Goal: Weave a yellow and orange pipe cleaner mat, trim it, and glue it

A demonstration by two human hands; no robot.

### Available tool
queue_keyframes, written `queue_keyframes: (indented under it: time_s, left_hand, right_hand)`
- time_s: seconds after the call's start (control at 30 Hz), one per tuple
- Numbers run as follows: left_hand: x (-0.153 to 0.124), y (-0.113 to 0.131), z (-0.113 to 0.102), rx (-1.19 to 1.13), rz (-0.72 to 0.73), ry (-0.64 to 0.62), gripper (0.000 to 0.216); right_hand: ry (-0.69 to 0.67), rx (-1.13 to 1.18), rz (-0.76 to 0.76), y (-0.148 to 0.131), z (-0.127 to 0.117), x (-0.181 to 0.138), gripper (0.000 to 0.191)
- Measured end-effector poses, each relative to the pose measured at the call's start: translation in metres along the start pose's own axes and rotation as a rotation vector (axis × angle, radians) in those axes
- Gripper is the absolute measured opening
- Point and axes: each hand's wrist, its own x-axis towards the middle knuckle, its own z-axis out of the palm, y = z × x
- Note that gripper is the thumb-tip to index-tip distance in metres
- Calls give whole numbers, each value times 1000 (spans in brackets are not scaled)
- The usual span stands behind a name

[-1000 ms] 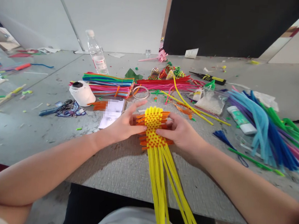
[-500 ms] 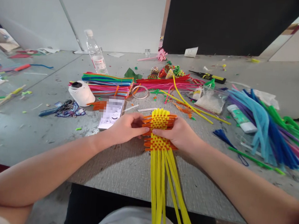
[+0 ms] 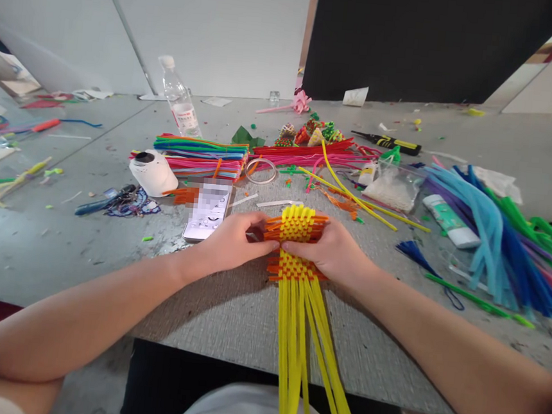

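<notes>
Between my hands is a woven piece of yellow and orange strips [image 3: 294, 266], held above the near part of the table. Long yellow ends trail from it down over the table edge toward my lap, and short orange ends stick out at both sides. My left hand [image 3: 247, 233] grips its left edge, thumb in front and fingers bent behind. From the right, my right hand [image 3: 333, 247] clasps it with the thumb laid across the weave. Both thumb tips almost meet on its front. The fingers behind the weave are mostly hidden.
A phone [image 3: 209, 209] lies left of my hands, near a white thread cone [image 3: 156, 174]. Behind stand a plastic bottle [image 3: 181, 102] and bundled coloured strips [image 3: 198, 155]. To the right are a bag of white beads [image 3: 393, 188], a tube [image 3: 451, 221] and blue strips [image 3: 486, 232].
The view has shifted very slightly, so the table things sit a little further right. Both hands keep their hold on the woven piece, with hardly any movement.
</notes>
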Motion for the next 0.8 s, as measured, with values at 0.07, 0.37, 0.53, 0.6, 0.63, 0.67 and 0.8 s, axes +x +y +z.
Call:
queue_keyframes:
  time_s: [0.07,0.37,0.53,0.6,0.63,0.67,0.8]
  left_hand:
    - [0,-1,1,-22,5,-12,34]
    - [1,-7,5,-110,0,-26,33]
    - [2,-9,5,-123,-34,-28,26]
    - [2,-9,5,-130,-42,-26,25]
    - [2,-9,5,-134,-41,-28,26]
    - [2,-9,5,-136,-39,-28,27]
    - [1,-9,5,-127,-34,-13,30]
  right_hand:
    - [3,9,2,0,1,0,35]
    - [2,-3,12,-1,0,0,37]
    - [22,-21,-16,3,0,0,37]
    - [18,-12,-8,4,0,0,37]
    - [17,-5,-8,4,0,0,37]
    - [18,2,-10,3,0,0,37]
    - [11,4,-6,0,1,-1,35]
